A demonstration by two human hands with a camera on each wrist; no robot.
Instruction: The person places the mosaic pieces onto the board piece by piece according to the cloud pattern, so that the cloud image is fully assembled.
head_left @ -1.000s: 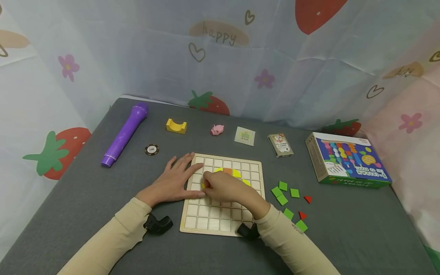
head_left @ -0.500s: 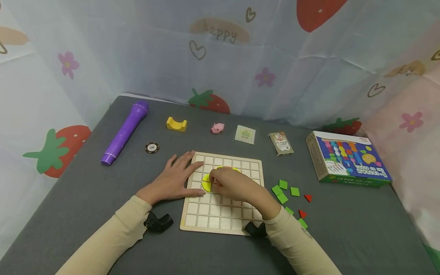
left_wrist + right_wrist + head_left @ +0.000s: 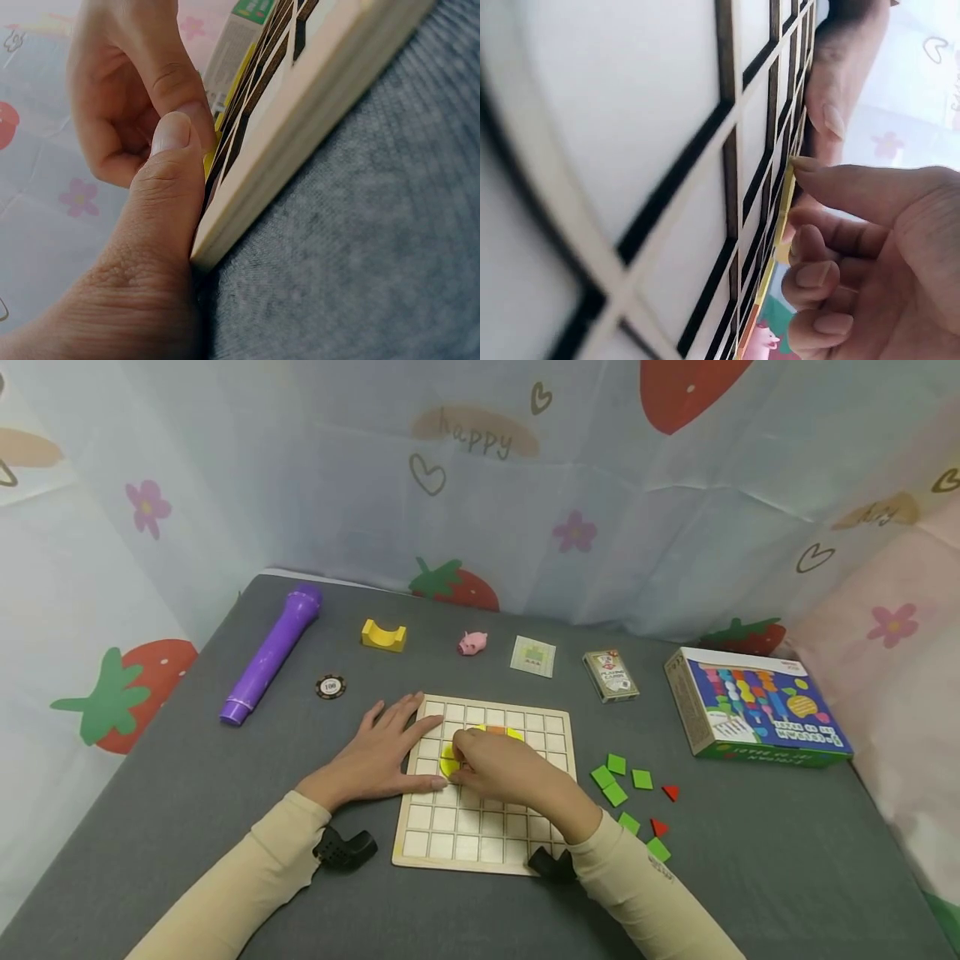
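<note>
My left hand [image 3: 378, 756] lies with spread fingers along the left edge of a wooden grid board [image 3: 444, 845], its thumb on the board. My right hand [image 3: 510, 766] is over the board's middle with curled fingers. Its thumb and fingertips pinch at a yellow tile with a curved edge [image 3: 448, 768], which lies in the grid just beside my left thumb. In the right wrist view, the thumb tip meets the end of this yellow tile [image 3: 788, 184]. More yellow tiles and an orange tile [image 3: 495, 729] show past the right hand, which hides part of the row.
Several green square tiles [image 3: 641, 779] and two red triangles [image 3: 659, 828] lie right of the board. Behind it are a purple microphone [image 3: 273, 652], poker chip [image 3: 331, 686], yellow block [image 3: 384, 636], pink pig [image 3: 472, 643], pattern card [image 3: 533, 657], playing-card box [image 3: 611, 676] and game box [image 3: 757, 706].
My right hand has lifted off the left yellow tiles, shifted right, then come back slightly left onto them. My left hand stays on the board's edge.
</note>
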